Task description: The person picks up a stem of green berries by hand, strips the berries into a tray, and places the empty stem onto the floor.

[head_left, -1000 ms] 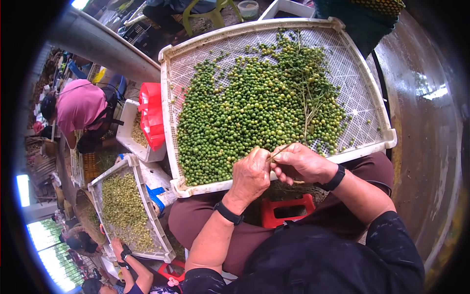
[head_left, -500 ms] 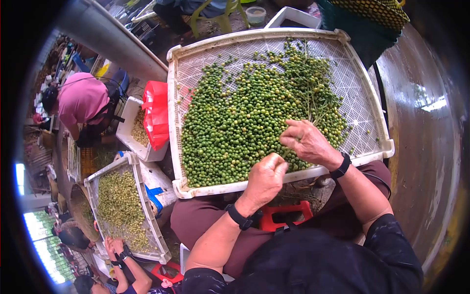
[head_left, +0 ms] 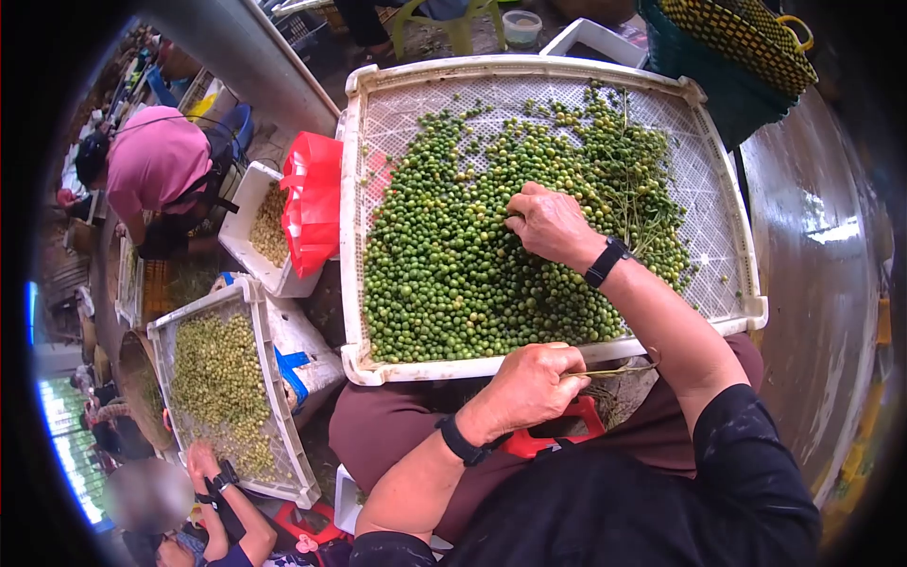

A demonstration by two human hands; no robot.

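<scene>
A white mesh tray (head_left: 354,189) rests across my lap, heaped with small round green fruits (head_left: 453,246), a few of them yellowish. Pinched in my left hand (head_left: 539,376), just past the tray's near edge, is a thin bare stem (head_left: 619,369) pointing right. My right hand (head_left: 556,227) is over the middle of the heap, fingers curled down at the fruits; what its fingertips hold, if anything, is hidden. Thin leafless stalks (head_left: 644,222) lie among the fruits on the tray's right side.
To the left, a co-worker's hands (head_left: 201,461) are at a second tray (head_left: 260,331) of paler fruits. A red bag (head_left: 312,203) and a white box (head_left: 248,213) stand beside my tray. A red stool (head_left: 567,425) is below; a woven basket (head_left: 746,47) stands at upper right.
My hands have moved apart. The right went up and left over the heap; the left came down and right to the tray's near edge, a stem now showing in it. The view shifted slightly.
</scene>
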